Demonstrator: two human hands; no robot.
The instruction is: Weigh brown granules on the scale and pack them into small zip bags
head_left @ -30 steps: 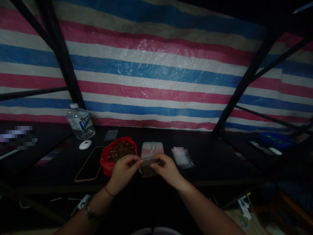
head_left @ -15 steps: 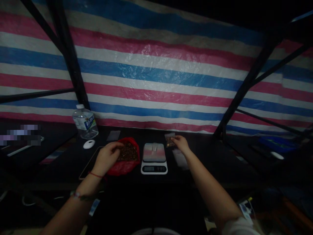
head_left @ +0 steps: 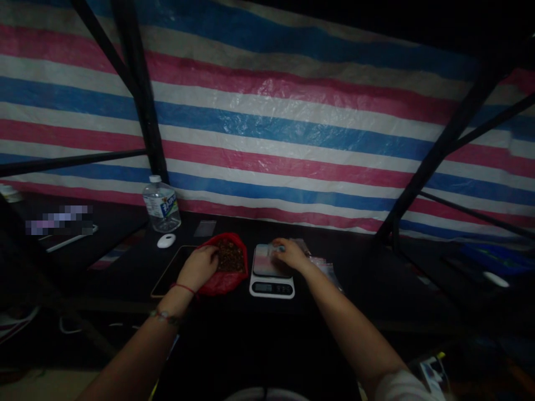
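Note:
My left hand (head_left: 200, 267) is over the left side of an open red bag (head_left: 217, 285). Its curled fingertips touch the dark brown bits (head_left: 231, 257) inside; what they pinch, if anything, is hidden. To the right stands a white digital kitchen scale (head_left: 271, 288) with a shiny plate. My right hand (head_left: 290, 254) reaches over that plate, fingers closed on a small clear object (head_left: 276, 249) too blurred to name. Just behind the right hand lies a small clear plastic bag (head_left: 300, 245), partly covered. More clear plastic bags (head_left: 329, 270) lie beside the right forearm.
A clear plastic bottle (head_left: 161, 206) and a white mouse (head_left: 166, 240) stand at the back left. A dark tablet-like slab (head_left: 167, 273) lies left of the red bag. Another clear bag (head_left: 205, 228) rests behind it. Black frame posts (head_left: 146, 117) flank the striped sheet.
My right hand has let go of the small filled bag and moved left onto the scale's plate. My left hand stays at the red bag. The view has swung slightly left.

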